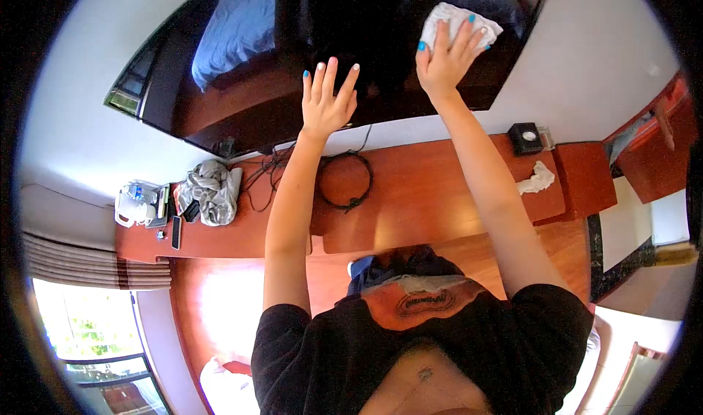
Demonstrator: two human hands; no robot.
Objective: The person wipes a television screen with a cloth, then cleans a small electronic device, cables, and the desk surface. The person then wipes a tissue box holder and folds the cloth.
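A wide black television (242,115) hangs on the wall, its glossy screen mirroring a bed with bluish bedding. My right hand (447,60) holds a crumpled white cloth (443,16) flat against the screen's upper right part, fingers spread over it. Lower and further left, my left hand (327,107) is open, fingers stretched upward; it rests on or just in front of the screen's lower part and holds nothing. Both arms reach up over the desk.
Below the television runs a reddish wooden desk (410,195). On it are coiled black cables (366,184), a grey bundled garment (214,192), a phone (176,233), a black box (524,138) and a crumpled white tissue (539,178). A curtain (73,261) and window stand at left.
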